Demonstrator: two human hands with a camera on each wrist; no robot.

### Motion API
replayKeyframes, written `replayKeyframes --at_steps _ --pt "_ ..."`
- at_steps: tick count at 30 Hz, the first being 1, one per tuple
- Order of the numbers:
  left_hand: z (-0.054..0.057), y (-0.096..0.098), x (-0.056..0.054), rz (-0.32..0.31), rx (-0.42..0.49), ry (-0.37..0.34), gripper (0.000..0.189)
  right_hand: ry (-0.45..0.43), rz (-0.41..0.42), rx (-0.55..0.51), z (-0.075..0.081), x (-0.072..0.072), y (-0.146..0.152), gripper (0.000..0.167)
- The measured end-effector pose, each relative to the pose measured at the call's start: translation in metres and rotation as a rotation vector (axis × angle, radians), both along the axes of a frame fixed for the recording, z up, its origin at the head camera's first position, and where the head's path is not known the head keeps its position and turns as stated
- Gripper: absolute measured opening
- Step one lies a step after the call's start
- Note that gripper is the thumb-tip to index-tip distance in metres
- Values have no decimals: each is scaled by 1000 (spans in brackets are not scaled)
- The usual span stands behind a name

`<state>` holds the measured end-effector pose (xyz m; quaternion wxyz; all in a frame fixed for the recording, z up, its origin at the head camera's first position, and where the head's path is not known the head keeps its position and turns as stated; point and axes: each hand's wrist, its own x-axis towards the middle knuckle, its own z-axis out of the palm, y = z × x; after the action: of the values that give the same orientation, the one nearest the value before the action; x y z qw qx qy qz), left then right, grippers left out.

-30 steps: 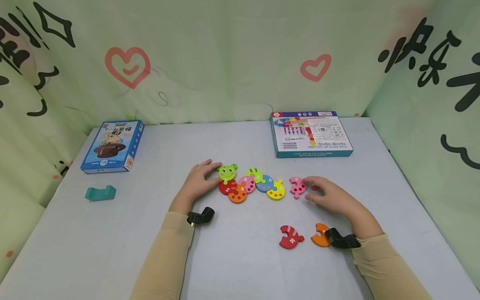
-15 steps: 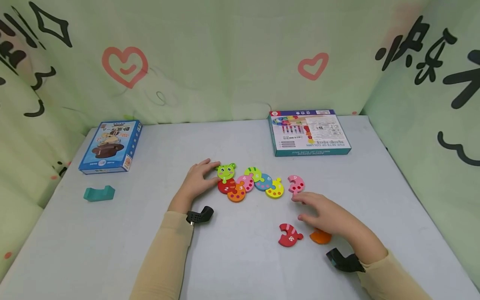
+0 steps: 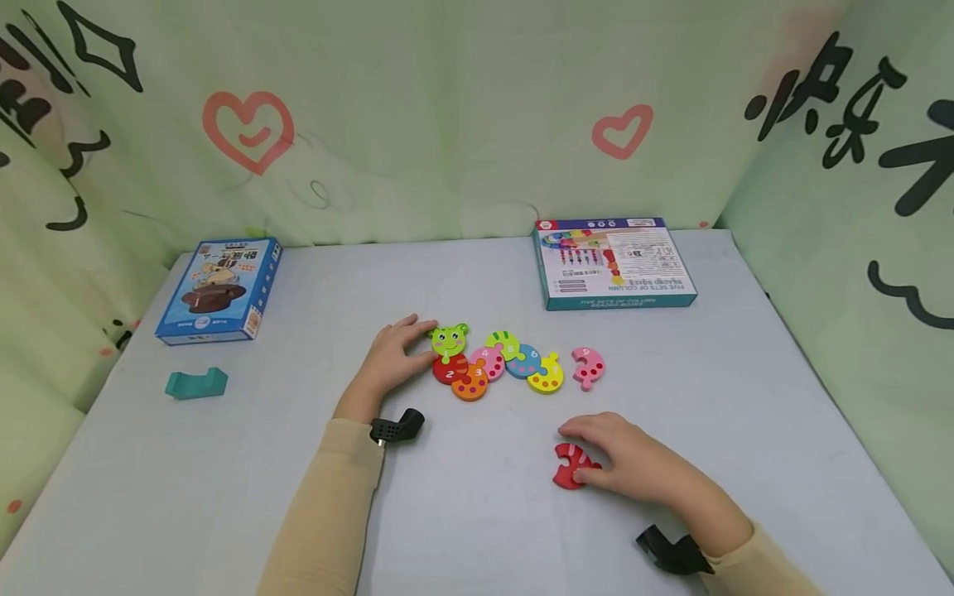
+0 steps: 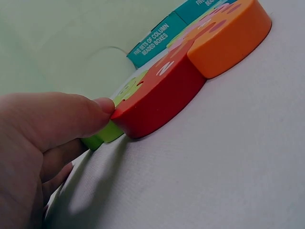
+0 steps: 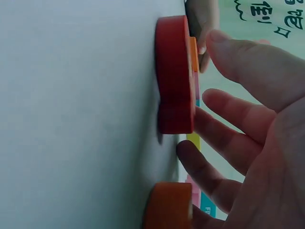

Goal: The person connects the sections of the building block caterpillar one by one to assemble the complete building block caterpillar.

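Note:
My left hand (image 3: 387, 366) rests at the left end of a caterpillar puzzle, thumb and forefinger touching its green smiling head piece (image 3: 450, 340). In the left wrist view, the thumb lies against the edge where the head meets the red number 2 piece (image 4: 162, 95). Orange, pink, green, blue and yellow pieces (image 3: 547, 374) continue the joined row. My right hand (image 3: 641, 459) hovers with spread fingers over a loose red striped piece (image 3: 570, 468); the right wrist view shows a gap between them. A loose orange piece (image 5: 167, 207) is hidden beneath this hand in the head view.
A loose pink spotted piece (image 3: 589, 367) lies just right of the row. Behind stand a blue box (image 3: 219, 290) at left and a white and teal bead box (image 3: 614, 265) at right. A teal curved block (image 3: 196, 384) sits on the left of the white table (image 3: 298, 497).
My right hand has left the pink piece and moved down and left, past the orange piece, to the red striped piece. The left hand stays at the caterpillar's head.

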<state>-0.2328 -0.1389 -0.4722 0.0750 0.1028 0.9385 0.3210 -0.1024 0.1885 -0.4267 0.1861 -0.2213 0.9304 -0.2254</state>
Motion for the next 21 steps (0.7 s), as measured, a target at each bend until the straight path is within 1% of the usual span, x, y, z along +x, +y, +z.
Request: replayKeyframes --at_steps 6,10,13,16,18,21 --pt "1 0 0 2 0 -1 53 61 24 37 -6 5 -2 59" --pt "1 0 -1 1 -3 4 53 91 17 63 -6 3 -3 59" --pt "1 -1 -1 2 -3 2 53 103 -11 53 -1 -4 -1 58" --pt "1 -1 -1 2 -4 -1 53 96 -59 -5 7 -16 3 59" --pt "2 -1 0 1 -2 -2 54 70 -95 -46 12 -23 5 62" --pt "2 -1 0 -2 -2 -5 53 32 -119 -90 16 -31 7 65"
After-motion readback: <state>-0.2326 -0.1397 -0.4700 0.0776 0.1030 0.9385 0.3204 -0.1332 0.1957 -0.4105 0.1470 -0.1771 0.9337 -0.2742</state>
